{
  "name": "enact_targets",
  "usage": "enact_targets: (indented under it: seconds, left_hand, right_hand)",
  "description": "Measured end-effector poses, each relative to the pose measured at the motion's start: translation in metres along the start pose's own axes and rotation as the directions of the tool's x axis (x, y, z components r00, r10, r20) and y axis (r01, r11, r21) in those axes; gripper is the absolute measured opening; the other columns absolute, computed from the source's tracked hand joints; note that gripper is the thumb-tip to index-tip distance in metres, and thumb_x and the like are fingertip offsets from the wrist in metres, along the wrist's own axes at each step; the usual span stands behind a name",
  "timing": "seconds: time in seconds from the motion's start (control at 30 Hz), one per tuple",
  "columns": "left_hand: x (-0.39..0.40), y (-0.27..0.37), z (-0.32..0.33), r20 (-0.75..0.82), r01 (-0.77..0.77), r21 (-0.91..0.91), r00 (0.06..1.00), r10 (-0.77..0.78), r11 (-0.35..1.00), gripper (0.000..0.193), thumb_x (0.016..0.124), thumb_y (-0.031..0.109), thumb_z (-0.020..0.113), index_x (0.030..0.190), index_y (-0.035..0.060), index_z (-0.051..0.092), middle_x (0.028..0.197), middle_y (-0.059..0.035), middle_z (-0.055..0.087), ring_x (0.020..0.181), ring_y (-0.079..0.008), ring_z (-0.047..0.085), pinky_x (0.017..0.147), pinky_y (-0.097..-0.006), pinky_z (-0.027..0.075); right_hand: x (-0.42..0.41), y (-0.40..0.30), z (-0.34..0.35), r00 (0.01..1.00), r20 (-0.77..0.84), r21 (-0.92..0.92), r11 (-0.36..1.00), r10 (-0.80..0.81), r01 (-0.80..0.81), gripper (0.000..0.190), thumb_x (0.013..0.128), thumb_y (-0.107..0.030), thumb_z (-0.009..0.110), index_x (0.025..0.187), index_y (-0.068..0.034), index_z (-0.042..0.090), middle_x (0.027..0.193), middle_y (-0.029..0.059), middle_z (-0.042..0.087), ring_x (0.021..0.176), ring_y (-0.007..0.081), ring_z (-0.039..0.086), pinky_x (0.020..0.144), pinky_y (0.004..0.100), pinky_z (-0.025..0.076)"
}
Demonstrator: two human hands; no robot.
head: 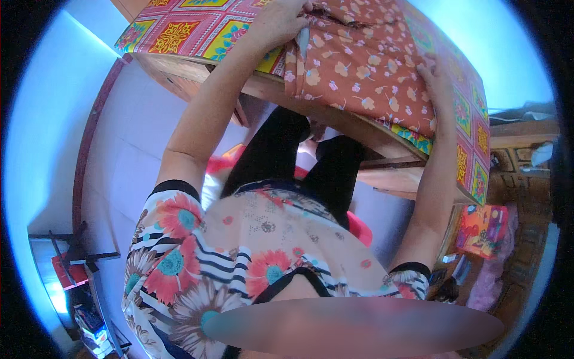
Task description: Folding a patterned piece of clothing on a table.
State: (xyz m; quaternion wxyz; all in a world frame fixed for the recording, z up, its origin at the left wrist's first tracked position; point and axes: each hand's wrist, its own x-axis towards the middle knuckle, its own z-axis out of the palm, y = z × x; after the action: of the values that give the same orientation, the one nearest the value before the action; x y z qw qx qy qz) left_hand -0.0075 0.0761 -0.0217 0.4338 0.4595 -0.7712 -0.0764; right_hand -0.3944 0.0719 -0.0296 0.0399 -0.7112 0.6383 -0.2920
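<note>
A brown cloth printed with cream and pink flowers lies on the table in front of me, its near edge close to the table's front edge. At its upper left side my left hand has its fingers curled on the cloth, where folds gather. Just below those fingers a small grey-blue patch shows at the cloth's left edge. My right hand rests along the right edge of the cloth, slightly blurred, with thumb and fingers apart. Beneath the cloth is a bright patterned table cover.
The wooden table's front rail runs above my knees. To the right, a carved wooden piece of furniture stands near a colourful box and pink plastic wrapping. A dark-framed object is at lower left, on the tiled floor's side.
</note>
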Motion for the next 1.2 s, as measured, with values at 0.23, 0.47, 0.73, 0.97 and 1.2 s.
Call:
enact_targets:
  seconds: [0.23,0.47,0.73,0.97,1.2]
  left_hand:
    - [0.003,0.0,-0.001,-0.026,0.069,0.045,0.997,-0.068,0.997,0.025,0.079,0.011,0.067,0.102,0.0007,0.062,0.095,-0.0206,0.065,0.094,-0.0368,0.063,0.083,-0.0444,0.048]
    - [-0.004,0.0,-0.008,0.012,0.065,0.211,0.998,-0.069,0.975,0.028,0.079,0.016,0.069,0.102,0.0024,0.063,0.095,-0.0182,0.066,0.094,-0.0355,0.063,0.082,-0.044,0.049]
    - [-0.008,-0.001,-0.007,-0.107,0.111,0.232,0.99,-0.088,0.966,0.026,0.083,0.021,0.069,0.103,0.0058,0.064,0.104,-0.0165,0.065,0.101,-0.0357,0.061,0.086,-0.0438,0.047]
    - [-0.018,-0.01,0.011,0.095,-0.222,0.296,0.975,0.203,0.929,0.051,0.088,0.042,0.062,0.132,0.0171,0.055,0.14,-0.0161,0.049,0.131,-0.035,0.044,0.105,-0.0546,0.034]
    - [-0.009,-0.026,0.01,0.438,-0.16,0.494,0.895,-0.085,0.855,0.07,0.089,0.06,0.054,0.149,0.0287,0.037,0.158,-0.0109,0.027,0.147,-0.0321,0.024,0.113,-0.0589,0.023]
  right_hand:
    - [-0.003,-0.007,-0.004,0.999,-0.044,0.057,0.998,0.004,-0.001,0.039,0.087,-0.029,0.066,0.123,-0.017,0.057,0.098,0.0182,0.07,0.095,0.0355,0.068,0.082,0.0445,0.051]
    - [-0.003,-0.005,0.003,0.998,-0.024,-0.084,0.995,-0.056,0.054,0.043,0.087,-0.033,0.065,0.125,-0.014,0.055,0.097,0.0188,0.07,0.095,0.0375,0.067,0.083,0.0462,0.05]
    - [-0.008,-0.022,0.005,0.976,-0.148,-0.169,0.976,-0.162,0.136,0.043,0.096,-0.037,0.054,0.13,-0.012,0.054,0.12,0.0223,0.062,0.109,0.039,0.06,0.092,0.0462,0.048]
    - [0.002,-0.014,0.013,0.857,-0.157,0.06,0.861,-0.491,0.505,0.044,0.097,-0.037,0.05,0.134,-0.014,0.058,0.14,0.0204,0.05,0.132,0.0361,0.045,0.111,0.0411,0.035]
    - [-0.014,-0.01,0.028,0.72,0.32,-0.463,0.562,-0.615,0.686,0.037,0.099,-0.031,0.044,0.133,-0.032,0.056,0.154,0.0021,0.038,0.141,0.0304,0.034,0.115,0.0449,0.03]
